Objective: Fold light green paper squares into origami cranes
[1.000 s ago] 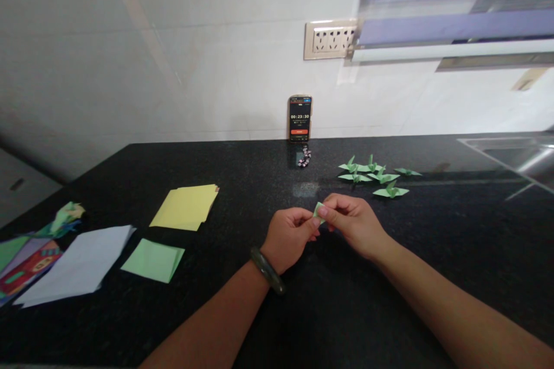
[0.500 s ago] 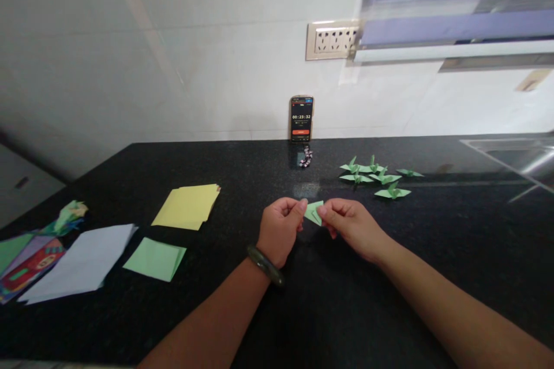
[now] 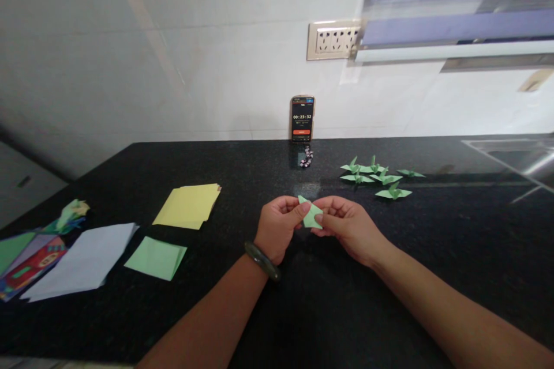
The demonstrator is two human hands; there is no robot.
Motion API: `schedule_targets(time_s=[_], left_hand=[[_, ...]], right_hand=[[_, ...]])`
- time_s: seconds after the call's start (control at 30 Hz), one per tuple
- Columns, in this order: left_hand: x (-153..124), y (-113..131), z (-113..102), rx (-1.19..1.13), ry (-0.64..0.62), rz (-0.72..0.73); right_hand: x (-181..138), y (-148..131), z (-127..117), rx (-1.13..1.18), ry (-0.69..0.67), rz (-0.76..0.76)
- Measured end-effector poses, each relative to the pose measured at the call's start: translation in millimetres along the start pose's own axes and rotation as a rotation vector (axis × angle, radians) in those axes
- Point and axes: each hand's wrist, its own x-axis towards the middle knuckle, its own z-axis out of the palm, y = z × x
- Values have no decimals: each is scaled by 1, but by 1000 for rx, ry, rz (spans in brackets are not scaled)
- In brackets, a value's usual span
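Note:
A small folded piece of light green origami paper point(image 3: 311, 218) is held between my two hands, above the dark counter. My left hand point(image 3: 280, 223), with a dark bangle on the wrist, pinches its left side, thumb on top. My right hand point(image 3: 344, 223) grips the lower right corner between thumb and curled fingers. The paper's underside is hidden by the fingers. Several folded green paper cranes point(image 3: 374, 173) stand on the counter beyond my right hand. To the left of my left hand lies a loosely folded stack of green paper point(image 3: 154, 258).
A yellow paper stack point(image 3: 187, 206), white sheets point(image 3: 89, 259) and a red printed packet point(image 3: 32, 268) lie on the left. A phone point(image 3: 302, 119) showing a timer leans on the wall, a beaded strap point(image 3: 307, 157) before it. A sink edge point(image 3: 502, 164) is at the right.
The green paper has turned in my hands, its point now facing up and left. My right hand has shifted slightly lower on it; both hands still hold it.

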Motion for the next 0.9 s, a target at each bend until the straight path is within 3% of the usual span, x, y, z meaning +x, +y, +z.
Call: schedule_targets(time_s=[0.13,0.33,0.57,0.73,0.9], left_hand=[[-1,-1,0,-64,-38,-75],[-1,-2,0,-67,-41,-110],[-1,-2,0,-35,-45,-96],[-5,-1,6,-21,-201,22],[-4,0,5,11,-99,-39]], right_hand=[[2,0,-3,15,-4,-94],[0,3,-1,-287,-57,-283],[-3,-1,-1,-494,39,-302],[-3,-1,-5,-543,241,-348],[-2,-1,-4,-426,176,-296]])
